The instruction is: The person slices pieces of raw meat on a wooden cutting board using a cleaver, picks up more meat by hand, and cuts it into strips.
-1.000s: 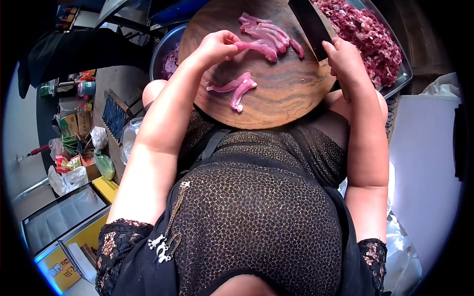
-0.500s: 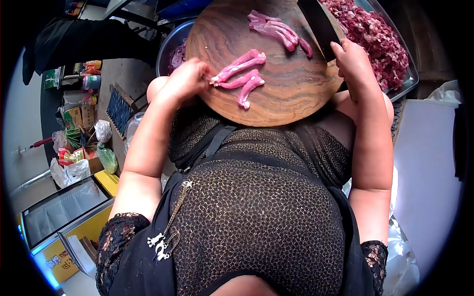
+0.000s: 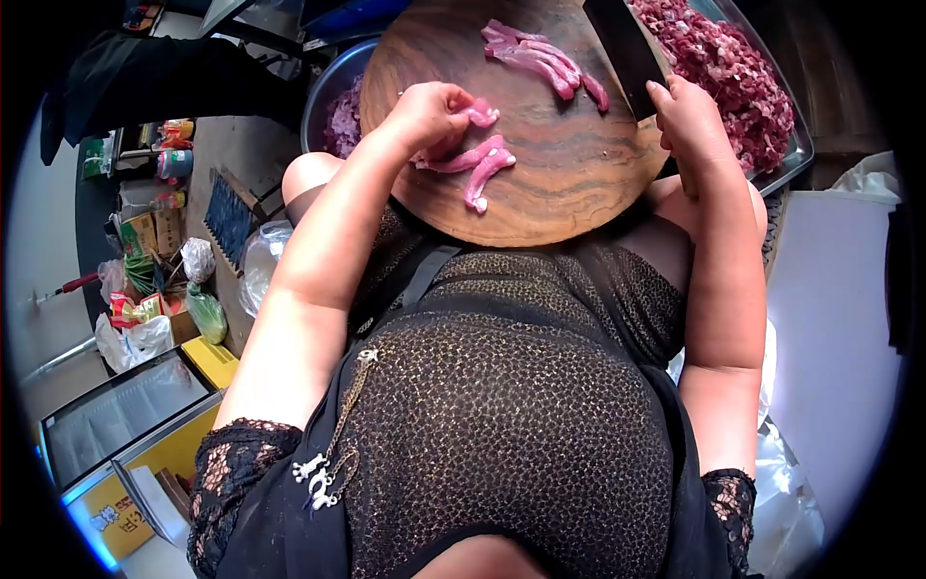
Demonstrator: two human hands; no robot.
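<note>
On the round wooden board [image 3: 569, 188], my left hand [image 3: 431, 116] has its fingers closed on a pink meat strip [image 3: 481, 113], whose end shows past the fingertips. Just below that hand lie more meat strips [image 3: 490, 160], near the board's left side. A cleaver [image 3: 625, 60] is in my right hand [image 3: 688, 121], its dark blade tilted over the board's right edge. Between the two hands, toward the top of the board, rests a bunch of several meat strips [image 3: 540, 60].
A metal tray [image 3: 803, 154] heaped with chopped meat [image 3: 723, 68] stands to the right of the board. At the left, a metal bowl [image 3: 311, 121] of meat sits partly behind the board. Bags and boxes [image 3: 145, 333] are farther left.
My left hand put a strip down beside the others, drew back left, then returned over the strips and closed on one. My right hand and the cleaver shifted slightly right in view.
</note>
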